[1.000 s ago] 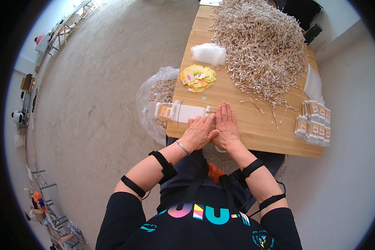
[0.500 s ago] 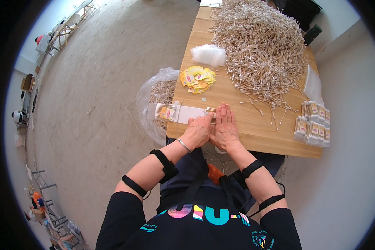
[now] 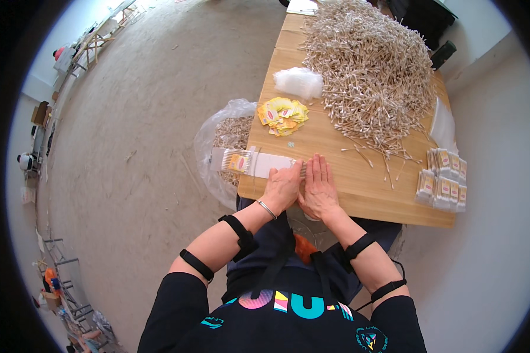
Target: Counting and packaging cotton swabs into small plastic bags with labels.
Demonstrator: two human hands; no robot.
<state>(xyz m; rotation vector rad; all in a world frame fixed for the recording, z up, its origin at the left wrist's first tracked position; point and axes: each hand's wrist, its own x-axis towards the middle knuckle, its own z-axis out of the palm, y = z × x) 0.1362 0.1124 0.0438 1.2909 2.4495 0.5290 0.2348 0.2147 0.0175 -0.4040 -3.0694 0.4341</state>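
My left hand (image 3: 281,187) lies near the front edge of the wooden table (image 3: 365,188), fingers curled on a small bundle of cotton swabs (image 3: 300,168). My right hand (image 3: 320,189) lies flat beside it, fingers straight and together, its edge against the bundle. Just left of my hands a long white strip (image 3: 270,163) holds a filled swab packet (image 3: 236,160). A huge heap of loose cotton swabs (image 3: 368,76) covers the far part of the table.
Yellow labels (image 3: 282,114) and a wad of clear bags (image 3: 299,82) sit left of the heap. Filled packets (image 3: 443,183) stand in rows at the right edge. A plastic sack of swabs (image 3: 228,136) rests on the floor by the table's left side.
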